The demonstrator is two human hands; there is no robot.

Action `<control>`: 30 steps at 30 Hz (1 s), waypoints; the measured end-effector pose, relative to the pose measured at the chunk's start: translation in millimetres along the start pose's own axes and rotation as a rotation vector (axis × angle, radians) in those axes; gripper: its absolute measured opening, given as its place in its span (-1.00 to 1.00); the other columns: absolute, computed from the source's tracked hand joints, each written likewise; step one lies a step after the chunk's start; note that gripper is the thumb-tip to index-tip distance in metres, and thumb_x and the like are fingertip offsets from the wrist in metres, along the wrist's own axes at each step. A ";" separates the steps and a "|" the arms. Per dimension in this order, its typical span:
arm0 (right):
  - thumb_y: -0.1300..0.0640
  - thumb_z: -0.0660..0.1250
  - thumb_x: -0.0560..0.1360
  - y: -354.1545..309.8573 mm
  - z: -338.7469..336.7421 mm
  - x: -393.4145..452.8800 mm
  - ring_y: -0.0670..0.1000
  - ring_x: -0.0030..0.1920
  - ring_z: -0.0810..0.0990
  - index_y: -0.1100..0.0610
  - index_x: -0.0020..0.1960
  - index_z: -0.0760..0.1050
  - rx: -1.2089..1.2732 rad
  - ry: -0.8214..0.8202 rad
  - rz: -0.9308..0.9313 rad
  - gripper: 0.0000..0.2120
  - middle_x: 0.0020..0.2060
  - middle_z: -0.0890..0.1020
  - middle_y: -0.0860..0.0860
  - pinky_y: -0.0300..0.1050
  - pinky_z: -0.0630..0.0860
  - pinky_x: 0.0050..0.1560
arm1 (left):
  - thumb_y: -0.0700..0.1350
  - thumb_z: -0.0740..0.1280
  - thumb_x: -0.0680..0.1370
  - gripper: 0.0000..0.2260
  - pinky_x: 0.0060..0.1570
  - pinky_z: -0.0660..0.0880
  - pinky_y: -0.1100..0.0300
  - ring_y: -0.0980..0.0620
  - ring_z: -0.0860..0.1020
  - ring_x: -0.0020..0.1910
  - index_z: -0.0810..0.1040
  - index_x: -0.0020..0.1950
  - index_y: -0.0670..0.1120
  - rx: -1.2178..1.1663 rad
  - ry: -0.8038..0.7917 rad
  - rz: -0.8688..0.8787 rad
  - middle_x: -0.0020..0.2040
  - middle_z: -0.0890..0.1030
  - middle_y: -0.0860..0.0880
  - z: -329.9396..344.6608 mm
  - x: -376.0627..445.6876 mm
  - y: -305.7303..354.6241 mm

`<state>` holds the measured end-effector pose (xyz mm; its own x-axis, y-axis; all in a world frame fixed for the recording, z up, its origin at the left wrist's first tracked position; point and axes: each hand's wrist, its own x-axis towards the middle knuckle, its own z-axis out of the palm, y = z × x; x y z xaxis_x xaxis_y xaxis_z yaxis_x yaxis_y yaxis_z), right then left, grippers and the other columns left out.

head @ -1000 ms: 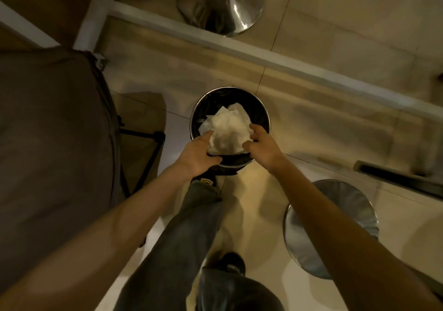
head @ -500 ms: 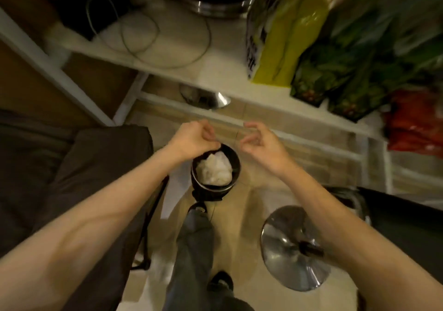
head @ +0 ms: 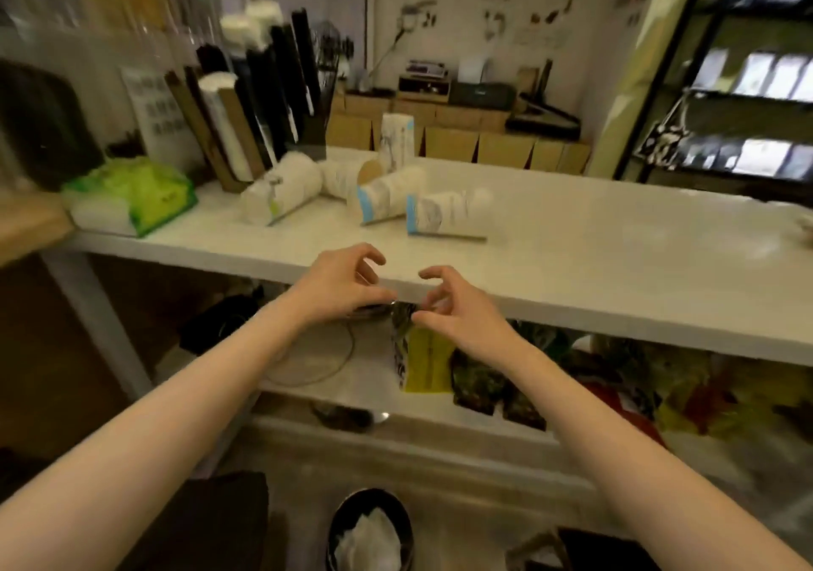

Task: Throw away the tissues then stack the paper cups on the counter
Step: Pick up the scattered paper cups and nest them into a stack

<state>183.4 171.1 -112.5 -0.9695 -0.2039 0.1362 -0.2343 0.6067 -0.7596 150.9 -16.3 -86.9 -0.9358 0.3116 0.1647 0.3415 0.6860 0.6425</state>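
Observation:
White tissues [head: 368,539] lie crumpled inside the round black bin [head: 341,515] on the floor at the bottom of the view. Several white paper cups lie on their sides on the white counter [head: 594,240]: one at the left [head: 283,194], one in the middle [head: 387,198], one at the right [head: 444,216]; another cup [head: 397,141] stands upright behind them. My left hand [head: 341,282] and my right hand [head: 453,306] hover side by side at the counter's front edge, fingers curled and apart, holding nothing.
A green tissue pack [head: 132,196] sits at the counter's left end. Black and brown sleeves of cups and lids [head: 250,99] lean behind the lying cups. Bags of goods [head: 484,377] and a cable fill the shelf under the counter. A dark seat [head: 206,522] is at bottom left.
Both hands let go of the tissues in the bin and rose to the counter's edge. The view tilted up from the floor to the counter with the cups.

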 end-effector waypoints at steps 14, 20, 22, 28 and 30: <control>0.03 0.41 0.38 -79.9 -73.5 106.0 -0.06 -0.08 0.55 -0.02 0.31 0.27 -0.123 0.160 -0.225 -0.44 -0.03 0.52 -0.03 -0.21 0.47 -0.14 | 0.08 0.43 0.33 -0.45 0.03 0.39 0.19 0.10 0.42 0.06 0.36 0.26 0.00 0.183 0.248 0.122 0.19 0.49 0.00 -101.6 74.2 30.3; 0.00 0.42 0.36 -91.4 -69.2 186.8 -0.03 0.01 0.49 0.00 0.34 0.24 -0.167 0.148 -0.255 -0.38 0.09 0.49 -0.01 -0.22 0.42 -0.14 | 0.09 0.42 0.33 -0.41 0.07 0.37 0.17 0.01 0.43 0.19 0.32 0.30 0.00 0.137 0.318 0.061 0.27 0.45 -0.06 -130.1 127.3 -18.3; -0.01 0.43 0.35 -88.9 -62.4 209.0 -0.03 0.05 0.46 0.01 0.36 0.21 -0.194 0.127 -0.230 -0.34 0.17 0.47 0.03 -0.19 0.41 -0.10 | 0.12 0.42 0.32 -0.38 0.03 0.36 0.20 0.03 0.42 0.17 0.30 0.31 0.00 0.127 0.324 0.035 0.28 0.44 -0.06 -132.8 140.7 -36.3; 0.01 0.46 0.30 -68.1 -36.7 253.9 0.07 0.25 0.40 0.04 0.38 0.20 -0.191 0.074 -0.138 -0.26 0.33 0.38 0.09 -0.01 0.44 0.15 | 0.28 0.35 0.30 -0.30 0.13 0.41 0.01 -0.07 0.40 0.22 0.26 0.33 -0.01 0.332 0.391 -0.143 0.29 0.41 -0.08 -123.1 162.3 -90.4; 0.01 0.47 0.30 -61.7 -30.1 263.9 0.09 0.30 0.37 0.06 0.39 0.19 -0.239 0.060 -0.118 -0.24 0.37 0.34 0.08 0.07 0.44 0.22 | 0.32 0.32 0.29 -0.27 0.11 0.39 -0.02 -0.12 0.38 0.23 0.24 0.33 -0.01 0.433 0.381 -0.233 0.28 0.40 -0.09 -116.0 164.0 -106.2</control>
<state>-60.2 103.0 -10.5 -0.9353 -0.2425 0.2576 -0.3495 0.7468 -0.5659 -48.9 -114.4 -41.3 -0.9284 -0.0803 0.3629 0.0539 0.9370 0.3452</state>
